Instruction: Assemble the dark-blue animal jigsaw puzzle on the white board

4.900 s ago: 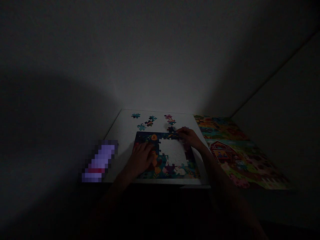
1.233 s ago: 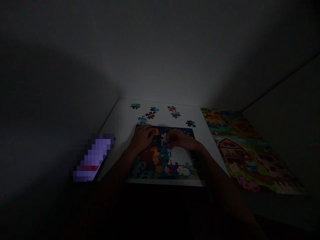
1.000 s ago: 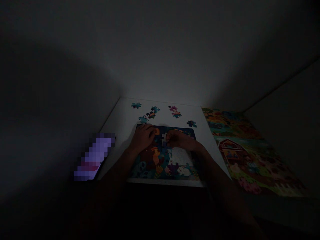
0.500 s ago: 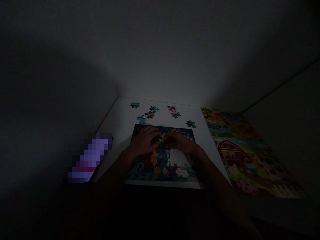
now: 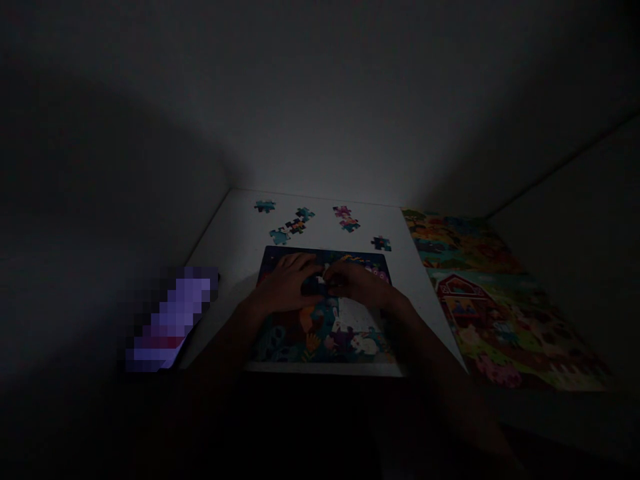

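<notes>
A jigsaw puzzle (image 5: 340,345) with a dark blue border lies in front of me, its picture showing white rabbits and plants. A pale gap (image 5: 357,312) shows right of its middle. My left hand (image 5: 287,283) rests on the upper left of the puzzle, fingers bent and apart, thumb stretched toward the centre. Opposite it, my right hand (image 5: 357,283) has its fingers curled together over the upper middle. Whatever lies in its fingertips is hidden and too dark to name. The two hands' fingertips nearly meet.
Several loose puzzle pieces (image 5: 297,225) lie beyond the puzzle on the white table (image 5: 220,253). A single piece (image 5: 381,243) sits near its upper right corner. On the right are a farm picture (image 5: 500,327) and an animal picture (image 5: 450,240). A blurred-out lit device (image 5: 175,320) stands left.
The view has shifted slightly. My right fingertips have moved a little closer to the left hand, over the same part of the puzzle. The loose pieces lie as before.
</notes>
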{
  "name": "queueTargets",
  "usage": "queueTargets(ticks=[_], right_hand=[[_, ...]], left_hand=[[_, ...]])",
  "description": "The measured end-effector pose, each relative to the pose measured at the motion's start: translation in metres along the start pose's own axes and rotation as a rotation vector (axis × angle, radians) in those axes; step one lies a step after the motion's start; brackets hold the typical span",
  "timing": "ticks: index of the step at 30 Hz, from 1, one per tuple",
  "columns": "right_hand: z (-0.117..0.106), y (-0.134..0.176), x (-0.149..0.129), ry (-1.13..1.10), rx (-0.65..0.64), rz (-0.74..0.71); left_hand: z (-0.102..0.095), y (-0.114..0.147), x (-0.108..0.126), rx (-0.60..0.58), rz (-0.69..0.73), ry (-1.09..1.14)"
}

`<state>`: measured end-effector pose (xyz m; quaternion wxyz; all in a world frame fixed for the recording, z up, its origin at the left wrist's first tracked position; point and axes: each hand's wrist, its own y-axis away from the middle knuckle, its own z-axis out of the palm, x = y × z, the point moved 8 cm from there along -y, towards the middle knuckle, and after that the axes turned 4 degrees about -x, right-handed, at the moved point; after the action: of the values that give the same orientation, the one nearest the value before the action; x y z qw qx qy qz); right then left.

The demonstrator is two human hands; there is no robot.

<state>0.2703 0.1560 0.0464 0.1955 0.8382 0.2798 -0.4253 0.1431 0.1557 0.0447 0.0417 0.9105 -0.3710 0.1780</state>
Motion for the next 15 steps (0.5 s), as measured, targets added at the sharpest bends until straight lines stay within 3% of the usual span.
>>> queueTargets(ticks=[15], right_hand=[[0.0053,-0.0039,0.0036,-0.020,0.001,-0.024]], left_hand=[[-0.0026,-0.0001,0.0015,-0.022,-0.011,0.009]])
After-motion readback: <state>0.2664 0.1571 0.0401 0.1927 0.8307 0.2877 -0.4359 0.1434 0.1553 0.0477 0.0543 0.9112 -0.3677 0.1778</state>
